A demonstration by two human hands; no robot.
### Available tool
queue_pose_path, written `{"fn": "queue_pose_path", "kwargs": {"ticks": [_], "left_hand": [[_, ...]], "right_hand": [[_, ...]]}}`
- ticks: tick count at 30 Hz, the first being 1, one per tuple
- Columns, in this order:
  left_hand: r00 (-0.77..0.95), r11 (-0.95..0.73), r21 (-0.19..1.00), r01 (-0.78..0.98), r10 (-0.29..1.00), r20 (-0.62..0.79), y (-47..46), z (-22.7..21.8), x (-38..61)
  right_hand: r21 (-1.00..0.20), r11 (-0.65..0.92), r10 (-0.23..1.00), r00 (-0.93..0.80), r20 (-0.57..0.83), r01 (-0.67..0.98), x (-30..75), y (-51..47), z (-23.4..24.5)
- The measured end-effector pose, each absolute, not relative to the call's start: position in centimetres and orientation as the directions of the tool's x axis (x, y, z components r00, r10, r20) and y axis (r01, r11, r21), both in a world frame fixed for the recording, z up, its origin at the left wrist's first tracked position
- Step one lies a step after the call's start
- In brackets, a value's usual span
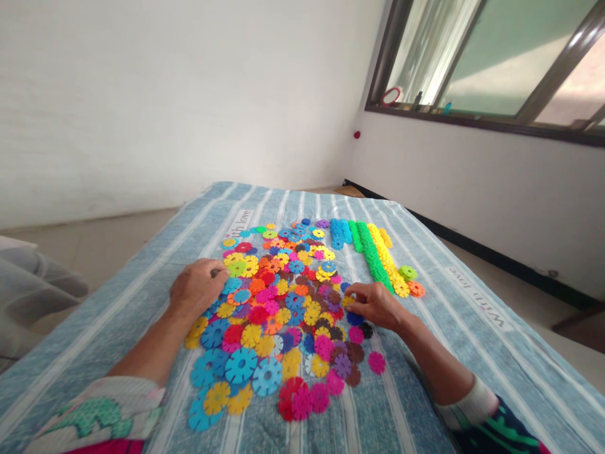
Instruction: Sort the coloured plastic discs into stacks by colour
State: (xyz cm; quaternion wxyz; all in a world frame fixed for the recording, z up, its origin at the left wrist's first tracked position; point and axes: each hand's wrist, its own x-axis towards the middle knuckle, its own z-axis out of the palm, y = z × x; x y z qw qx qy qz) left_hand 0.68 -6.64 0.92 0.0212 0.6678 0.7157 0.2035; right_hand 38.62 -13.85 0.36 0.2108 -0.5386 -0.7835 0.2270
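A wide pile of plastic snowflake discs [271, 309] in many colours lies on the striped cloth. At its left edge rests my left hand [198, 287], fingers curled closed beside blue and yellow discs; whatever they hold, if anything, is hidden. My right hand [375, 305] is at the pile's right side, with thumb and fingertips closed on a yellow snowflake disc [348, 301]. Beyond the right hand lie long rows of interlocked discs: a green row [375, 261], a yellow row [384, 257] and a shorter blue row [337, 233].
Blue-and-white striped cloth [472, 366] covers the table. Loose orange [416, 289] and lime-green discs [407, 272] sit at the near end of the rows. White walls and a window [491, 60] stand behind; sheer fabric [33, 296] hangs at left.
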Motion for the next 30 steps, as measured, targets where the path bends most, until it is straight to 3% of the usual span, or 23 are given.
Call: {"fn": "queue_pose_path", "kwargs": {"ticks": [6,11,17,24,30], "left_hand": [[-0.112,0.034,0.33,0.943,0.969,0.22,-6.7,0.9,0.8],[-0.118,0.042,0.311,0.95,0.965,0.232,-6.6,0.8,0.7],[-0.118,0.043,0.302,0.952,0.965,0.235,-6.5,0.9,0.6],[-0.122,0.034,0.31,0.95,0.956,0.268,-6.0,0.7,0.0],[-0.142,0.026,0.387,0.922,0.951,0.274,-5.6,0.6,-0.4]], "right_hand": [[-0.609,0.31,0.943,-0.32,0.095,0.73,38.8,-13.8,0.2],[-0.705,0.282,0.931,-0.364,0.036,0.651,39.0,-14.0,1.0],[-0.813,0.139,0.933,-0.349,-0.082,0.565,39.5,-14.1,1.3],[-0.813,0.113,0.943,-0.319,-0.093,0.571,39.3,-13.7,1.1],[-0.803,0.124,0.954,-0.291,-0.064,0.583,39.7,-13.8,2.3]]}}
